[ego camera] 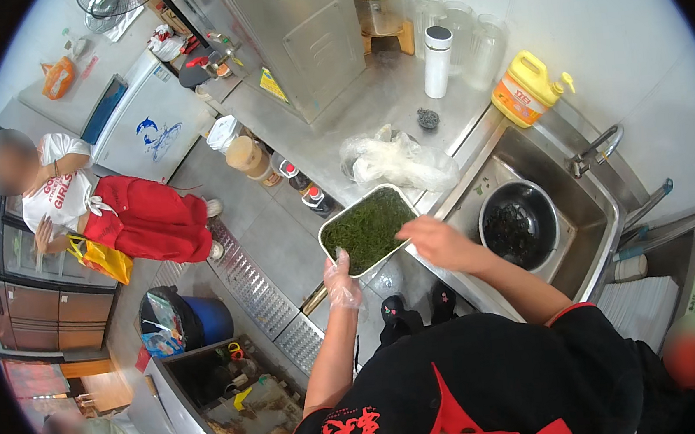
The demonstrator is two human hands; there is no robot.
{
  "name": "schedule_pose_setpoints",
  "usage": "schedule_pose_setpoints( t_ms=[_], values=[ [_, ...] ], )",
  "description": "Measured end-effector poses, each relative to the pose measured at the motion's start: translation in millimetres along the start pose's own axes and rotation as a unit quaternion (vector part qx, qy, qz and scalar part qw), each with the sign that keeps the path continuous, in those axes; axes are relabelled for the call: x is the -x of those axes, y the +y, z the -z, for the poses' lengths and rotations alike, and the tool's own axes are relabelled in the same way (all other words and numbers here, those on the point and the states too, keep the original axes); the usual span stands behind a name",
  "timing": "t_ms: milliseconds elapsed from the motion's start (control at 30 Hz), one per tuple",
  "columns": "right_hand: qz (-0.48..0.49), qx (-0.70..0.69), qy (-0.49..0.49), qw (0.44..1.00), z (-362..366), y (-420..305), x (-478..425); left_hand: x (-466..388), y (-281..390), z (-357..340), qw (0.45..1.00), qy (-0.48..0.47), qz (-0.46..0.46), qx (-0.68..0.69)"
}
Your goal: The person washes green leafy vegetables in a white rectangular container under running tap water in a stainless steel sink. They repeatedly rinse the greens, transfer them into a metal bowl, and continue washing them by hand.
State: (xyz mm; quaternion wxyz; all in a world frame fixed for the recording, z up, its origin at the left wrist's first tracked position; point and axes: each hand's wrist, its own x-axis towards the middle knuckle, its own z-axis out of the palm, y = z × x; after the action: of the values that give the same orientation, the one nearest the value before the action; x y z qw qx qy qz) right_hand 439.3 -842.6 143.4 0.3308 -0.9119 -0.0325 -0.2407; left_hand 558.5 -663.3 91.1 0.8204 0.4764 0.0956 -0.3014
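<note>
My left hand [342,279], in a clear plastic glove, grips the near-left side of a white rectangular container [323,244], thumb over the rim. Dark green shredded greens [368,227], seaweed-like, fill it. My right hand [433,240] is at the container's right end, its fingers bent and blurred by motion. Whether they pinch anything cannot be told. To the right, a round metal bowl [555,220] stands in the stainless steel sink [580,252]. Dark leafy pieces [509,227] lie wet in the bowl.
A crumpled clear plastic bag [401,159], a steel wool scourer [428,118] and a white bottle [438,63] stand on the steel counter [316,139]. A yellow detergent jug [525,90] is by the faucet [596,152]. Sauce bottles [315,198] stand left. Two people [149,216] are further off.
</note>
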Motion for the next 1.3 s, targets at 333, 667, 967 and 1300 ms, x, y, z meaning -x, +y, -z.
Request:
schedule_pose_setpoints(
  t_ms=[333, 667, 967, 1300],
  values=[
    [-0.135, -0.089, 0.065, 0.985, 10, 10, 14, 6, -2, 5, 1.0, 0.012, 0.014, 0.014],
    [-0.228, 0.089, 0.14, 0.959, -10, 8, 7, 22, -1, -21, 0.998, 0.01, -0.047, -0.036],
    [-0.308, 0.081, 0.095, 0.943, -36, -20, -20, 48, -15, -70, 0.963, -0.022, -0.18, -0.199],
    [-0.275, -0.02, 0.299, 0.913, -3, -10, -3, 66, -23, -126, 0.835, -0.104, -0.367, -0.397]
  ],
)
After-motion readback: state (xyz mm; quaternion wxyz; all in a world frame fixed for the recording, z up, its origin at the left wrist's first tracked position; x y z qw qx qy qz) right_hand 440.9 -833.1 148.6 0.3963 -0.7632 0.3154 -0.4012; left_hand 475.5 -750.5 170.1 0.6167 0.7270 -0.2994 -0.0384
